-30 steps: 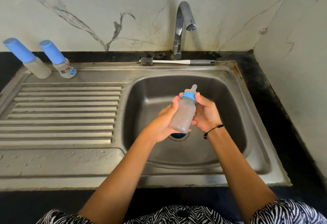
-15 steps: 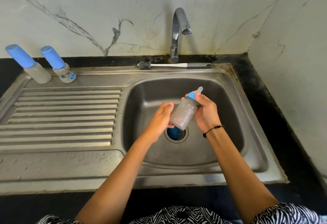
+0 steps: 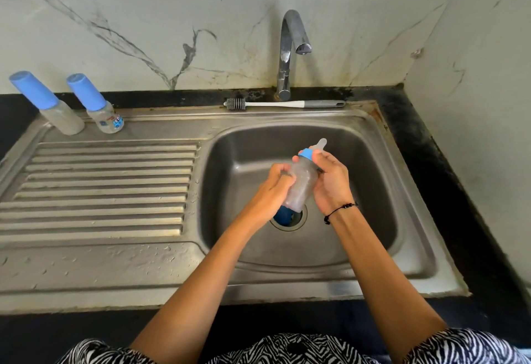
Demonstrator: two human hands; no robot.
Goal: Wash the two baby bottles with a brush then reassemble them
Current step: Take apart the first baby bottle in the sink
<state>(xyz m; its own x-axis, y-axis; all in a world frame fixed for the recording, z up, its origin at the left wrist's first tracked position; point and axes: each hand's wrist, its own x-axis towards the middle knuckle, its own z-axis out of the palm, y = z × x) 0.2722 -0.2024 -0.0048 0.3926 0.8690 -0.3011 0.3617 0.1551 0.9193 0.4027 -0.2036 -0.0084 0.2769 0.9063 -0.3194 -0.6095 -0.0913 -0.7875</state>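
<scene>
A clear baby bottle (image 3: 301, 184) with a blue collar and a clear teat is tilted over the sink basin (image 3: 367, 191), teat pointing up and right. My left hand (image 3: 268, 191) grips its body from the left. My right hand (image 3: 330, 182) holds it from the right, thumb and fingers curled round the blue collar. A blue cap (image 3: 283, 215) lies in the drain under the bottle's base. A bottle brush (image 3: 275, 104) lies on the sink's back rim, bristles to the left.
Two capped bottles, one plain (image 3: 61, 117) and one printed (image 3: 108, 119), stand at the back left of the ribbed drainboard (image 3: 100, 185). The tap (image 3: 288, 47) arches over the basin's back, with no water running. A wall stands close on the right.
The bottle has tilted further right and its teat now points up-right. My left hand has slid from behind the bottle to its left side. My right hand stays at the collar.
</scene>
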